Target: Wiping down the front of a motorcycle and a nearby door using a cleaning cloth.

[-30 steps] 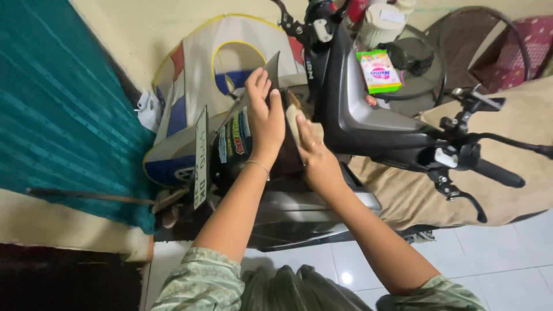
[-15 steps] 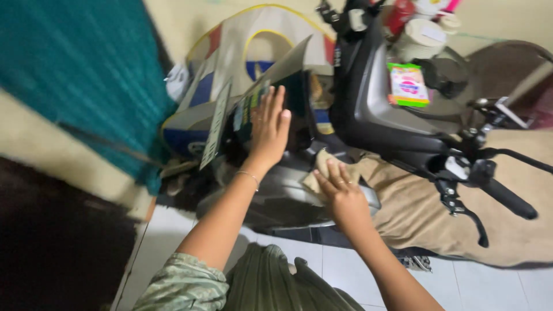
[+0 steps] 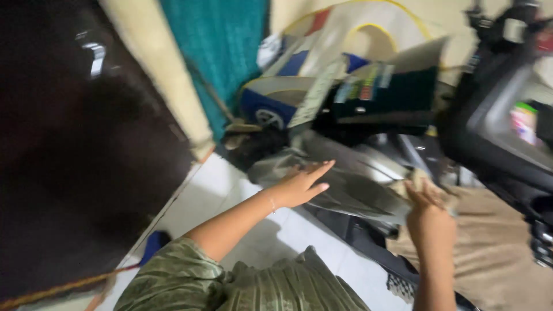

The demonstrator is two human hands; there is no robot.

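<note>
While the view is smeared with blur, I can make out my left hand (image 3: 299,185) lying flat on the grey side panel (image 3: 351,190) of the scooter (image 3: 489,132), its fingers (image 3: 319,169) stretched out straight and close together, gripping nothing. The palm rests on the panel's left part, just above the white tiled floor (image 3: 230,198).

My right hand (image 3: 429,210) sits further right on the same panel, near its upper edge, fingers curled around a beige cloth (image 3: 412,181) that is bunched against the grey surface. How tightly I grip it I cannot tell, since the hand is blurred.

Above the panel runs the scooter's dark front body with coloured stickers (image 3: 363,86), and behind it leans a white, blue and red play tent (image 3: 345,40) with yellow trim. A teal curtain (image 3: 222,46) hangs to the left of that, beside a cream wall strip (image 3: 155,75) and a dark door (image 3: 75,150). A tan blanket (image 3: 501,253) lies on the floor under the scooter at right. My green patterned sleeve (image 3: 173,282) fills the bottom.
</note>
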